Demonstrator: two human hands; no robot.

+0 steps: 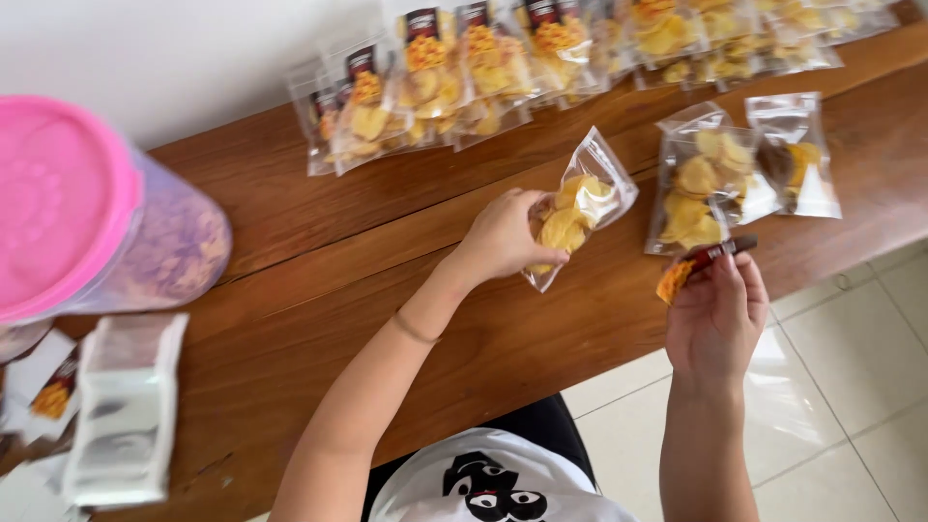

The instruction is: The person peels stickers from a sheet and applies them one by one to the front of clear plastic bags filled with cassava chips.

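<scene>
My left hand (503, 237) grips a clear plastic bag of yellow chips (580, 205) just above the wooden table (319, 280). My right hand (715, 314) pinches a small dark label card with an orange picture (701, 263) at the table's near edge. Just beyond that card lie two filled clear bags of chips (701, 188) without labels on top.
A row of several labelled chip bags (435, 77) runs along the table's far side by the white wall. A big clear jar with a pink lid (87, 213) stands at the left. A stack of empty bags (126, 411) and loose label cards (48, 391) lie at the near left.
</scene>
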